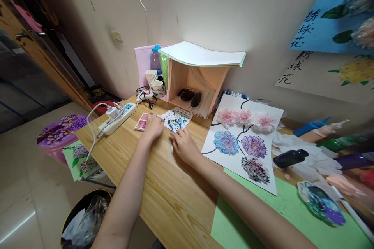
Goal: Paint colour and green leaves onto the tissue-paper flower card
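Your open-fronted box [187, 72] stands against the wall [204, 7], with dark objects [188, 95] on its floor and a white sheet [201, 55] across its top. Left of it are a stack of paper cups [151, 75], another cup [157, 84] and a bottle [155, 61]. At the far right, paint bottles [314, 125] lie beside crumpled tissue, and a palette [321, 204] smeared with blue, green and purple rests on a green sheet [233, 210]. Below the table's left edge, a bin [86, 194] holds clear plastic and white paper.

On the wooden table [163, 202], the paint-flecked paper [179, 116] lies in front of the box. Your left hand [154, 126] is between it and a pink case [142, 121], fingers close together; whether they grip anything you cannot tell. Your right hand [187, 146] has its fingers bent narrowly at slim blue sticks [172, 127] over the paper; their hold is unclear.

A flower picture [242, 140] lies to the right, a power strip [118, 120] to the left; the floor [26, 179] is tiled.
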Demonstrator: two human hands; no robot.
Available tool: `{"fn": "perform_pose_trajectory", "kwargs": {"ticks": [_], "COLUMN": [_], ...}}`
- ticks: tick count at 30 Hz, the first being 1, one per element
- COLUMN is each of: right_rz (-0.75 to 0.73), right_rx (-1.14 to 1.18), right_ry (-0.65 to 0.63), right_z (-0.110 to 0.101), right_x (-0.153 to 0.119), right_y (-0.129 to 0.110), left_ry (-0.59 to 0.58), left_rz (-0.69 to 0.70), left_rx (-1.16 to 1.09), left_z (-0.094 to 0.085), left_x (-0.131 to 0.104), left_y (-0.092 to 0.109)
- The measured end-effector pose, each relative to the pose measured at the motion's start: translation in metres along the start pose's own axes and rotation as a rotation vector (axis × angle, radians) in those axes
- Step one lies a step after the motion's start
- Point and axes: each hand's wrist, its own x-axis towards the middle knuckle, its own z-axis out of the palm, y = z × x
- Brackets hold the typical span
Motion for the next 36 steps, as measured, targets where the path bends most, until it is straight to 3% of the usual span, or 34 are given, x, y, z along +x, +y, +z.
{"fn": "perform_pose_trajectory", "kwargs": {"ticks": [11,28,32,36], "right_rz": [0.094,0.194,0.234,0.332], "right_rx": [0.027,0.101,0.303,0.528], "right_ry": [-0.065,-0.150,-0.044,0.178], "right_z": [0.002,-0.024,-0.049,-0.108], "right_x": [-0.008,-0.018,-0.024,-0.043], "right_y": [-0.001,-0.008,-0.005,0.006], "left_ry": [-0.009,0.026,0.046,0.092], "left_rz": [0.016,0.012,0.024,0.049], "left_rx": [-0.014,-0.017,-0.021,-0.036], "left_z": [0.003,0.003,0.006,0.003], "left_x": [0.002,0.001,0.001,0.003], "left_y": [-0.002,-0.001,-0.002,-0.002]}}
